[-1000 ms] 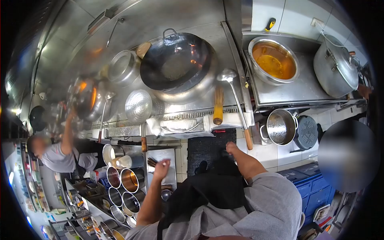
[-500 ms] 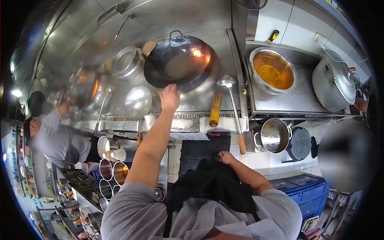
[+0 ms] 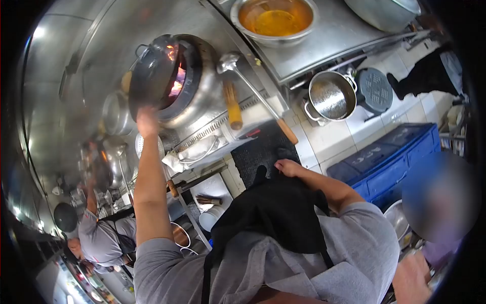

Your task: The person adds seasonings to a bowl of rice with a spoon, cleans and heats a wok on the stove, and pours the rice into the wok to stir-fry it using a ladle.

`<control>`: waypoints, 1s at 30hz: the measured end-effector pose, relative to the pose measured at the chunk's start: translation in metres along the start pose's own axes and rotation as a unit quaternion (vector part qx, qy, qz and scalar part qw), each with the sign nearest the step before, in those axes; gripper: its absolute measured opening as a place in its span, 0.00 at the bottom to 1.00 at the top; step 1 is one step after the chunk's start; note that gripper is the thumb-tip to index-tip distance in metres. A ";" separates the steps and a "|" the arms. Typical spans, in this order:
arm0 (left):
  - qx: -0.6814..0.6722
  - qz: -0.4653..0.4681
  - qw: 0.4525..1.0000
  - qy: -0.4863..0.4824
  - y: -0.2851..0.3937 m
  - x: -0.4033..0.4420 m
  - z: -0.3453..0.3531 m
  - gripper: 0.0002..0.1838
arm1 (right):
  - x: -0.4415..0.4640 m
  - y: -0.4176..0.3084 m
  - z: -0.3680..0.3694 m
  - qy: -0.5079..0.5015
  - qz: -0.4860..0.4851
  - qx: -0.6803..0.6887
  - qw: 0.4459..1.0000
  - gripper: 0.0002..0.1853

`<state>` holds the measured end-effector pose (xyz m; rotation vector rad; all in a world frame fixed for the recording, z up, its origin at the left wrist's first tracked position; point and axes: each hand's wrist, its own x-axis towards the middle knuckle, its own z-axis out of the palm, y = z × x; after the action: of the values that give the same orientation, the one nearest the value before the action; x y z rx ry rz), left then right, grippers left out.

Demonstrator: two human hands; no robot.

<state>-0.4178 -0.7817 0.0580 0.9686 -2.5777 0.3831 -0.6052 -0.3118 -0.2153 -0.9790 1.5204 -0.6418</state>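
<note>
My left hand [image 3: 148, 122], blurred by motion, grips the near rim of a black wok [image 3: 149, 81]. The wok is tilted and set off to the left of its burner [image 3: 195, 76], where flames [image 3: 177, 83] show through the opening. Beside the burner lie a long ladle [image 3: 229, 63] with a wooden handle and a yellow-handled bristle brush [image 3: 233, 107]. Partly behind my left wrist is a perforated skimmer [image 3: 158, 146]. My right hand [image 3: 287, 167] hangs low in front of the black apron [image 3: 268, 215], fingers curled; whatever they may hold is hidden.
A metal bowl of orange liquid [image 3: 276, 20] stands on the counter to the right. Below are a two-handled pot [image 3: 332, 95], a dark stool [image 3: 374, 90] and blue chests [image 3: 390, 159]. A co-worker [image 3: 104, 238] works at the left; another person's leg [image 3: 428, 73] shows at right.
My view has turned, so the stove appears slanted and farther left. The wok has moved left off its burner and tipped, uncovering the flames. My right hand stays low by the apron.
</note>
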 end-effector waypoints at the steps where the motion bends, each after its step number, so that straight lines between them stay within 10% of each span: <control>1: -0.007 0.007 1.000 -0.020 0.005 0.003 -0.008 0.08 | 0.001 0.000 0.001 0.002 0.004 0.008 1.000 0.18; 13: 0.025 -0.208 0.971 -0.114 0.053 -0.025 0.014 0.10 | 0.006 0.001 -0.022 -0.007 -0.019 -0.093 0.995 0.17; 20: -0.165 -0.094 0.982 -0.014 0.095 -0.152 -0.021 0.16 | -0.003 0.004 -0.031 -0.063 0.019 -0.088 0.994 0.19; 22: -0.195 -0.099 0.968 -0.122 0.126 -0.236 -0.045 0.10 | 0.006 0.001 -0.034 -0.108 -0.024 -0.127 0.986 0.19; 27: -0.330 -0.369 0.757 -0.426 0.182 -0.588 -0.070 0.20 | 0.047 -0.045 -0.026 -0.252 -0.189 -0.213 0.925 0.21; 28: -0.302 -0.286 0.797 -0.437 0.206 -0.644 -0.079 0.21 | 0.053 -0.075 -0.022 -0.328 -0.140 -0.220 0.908 0.22; 29: -0.224 -0.493 0.636 -0.550 0.230 -0.586 -0.146 0.21 | 0.057 -0.107 -0.014 -0.405 -0.090 -0.236 0.879 0.23; 30: -0.213 -0.540 0.584 -0.568 0.242 -0.572 -0.179 0.20 | 0.063 -0.140 -0.002 -0.461 -0.014 -0.240 0.854 0.23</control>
<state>-0.1380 -0.2087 -0.0518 2.7938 -1.8274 -1.5521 -0.5744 -0.4359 -0.1302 -1.4103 0.7838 0.2380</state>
